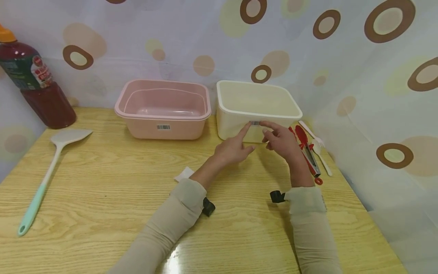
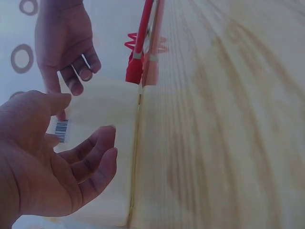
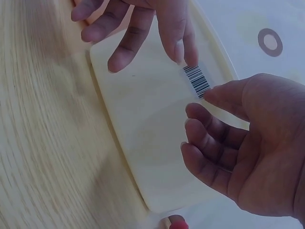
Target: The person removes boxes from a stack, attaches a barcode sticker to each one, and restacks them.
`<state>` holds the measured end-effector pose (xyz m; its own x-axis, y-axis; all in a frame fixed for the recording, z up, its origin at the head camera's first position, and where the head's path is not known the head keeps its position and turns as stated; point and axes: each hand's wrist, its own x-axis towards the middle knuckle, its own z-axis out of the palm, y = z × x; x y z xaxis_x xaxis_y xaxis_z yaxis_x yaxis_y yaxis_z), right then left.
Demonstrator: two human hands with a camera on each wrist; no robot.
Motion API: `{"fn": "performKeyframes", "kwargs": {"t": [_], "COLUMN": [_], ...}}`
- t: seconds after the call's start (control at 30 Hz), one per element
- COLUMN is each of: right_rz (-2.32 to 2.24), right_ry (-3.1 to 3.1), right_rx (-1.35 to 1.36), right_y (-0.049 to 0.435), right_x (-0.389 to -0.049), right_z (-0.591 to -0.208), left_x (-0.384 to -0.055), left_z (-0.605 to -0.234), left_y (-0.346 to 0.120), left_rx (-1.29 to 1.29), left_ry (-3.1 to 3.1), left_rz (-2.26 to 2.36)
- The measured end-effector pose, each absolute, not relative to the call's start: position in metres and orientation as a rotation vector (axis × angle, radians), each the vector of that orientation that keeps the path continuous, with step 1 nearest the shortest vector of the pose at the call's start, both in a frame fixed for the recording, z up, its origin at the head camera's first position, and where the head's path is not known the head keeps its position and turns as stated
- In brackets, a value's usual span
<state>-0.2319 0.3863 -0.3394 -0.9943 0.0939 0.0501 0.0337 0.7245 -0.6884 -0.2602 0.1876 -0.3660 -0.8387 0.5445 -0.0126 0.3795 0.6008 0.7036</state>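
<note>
A barcode label point(image 1: 254, 123) is stuck on the front wall of the cream bin point(image 1: 227, 127), just below its rim. At the label's left end my left hand point(image 1: 230, 149) touches with an extended index finger; its other fingers are relaxed. From the opposite side my right hand point(image 1: 283, 141) points its index finger at the label's right end, its other fingers loosely bent. Both wrist views show the barcode label point(image 2: 61, 131) lying between the two index fingertips, and the label point(image 3: 196, 81) looks flat on the bin wall. Neither hand grips anything.
Left of the cream bin stands a pink bin point(image 1: 143, 129) with its own barcode. Red-handled tongs point(image 1: 309, 150) and a pale fork and spoon point(image 1: 321, 158) lie to the right. A spatula point(image 1: 51, 171), a dark red bottle point(image 1: 49, 102) and a white scrap point(image 1: 184, 174) occupy the left side.
</note>
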Motion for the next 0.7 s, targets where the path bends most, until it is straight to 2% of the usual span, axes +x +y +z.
{"fn": "performKeyframes", "kwargs": {"t": [0.7], "right_rz": [1.066], "right_ry": [-2.950], "right_rx": [-0.029], "right_y": [0.366], "right_x": [-0.232], "right_z": [-0.342], "left_x": [-0.263], "left_z": [-0.366], "left_y": [0.185], "left_rx": [0.743], "left_ry": [2.528], "left_rz": [1.004]}}
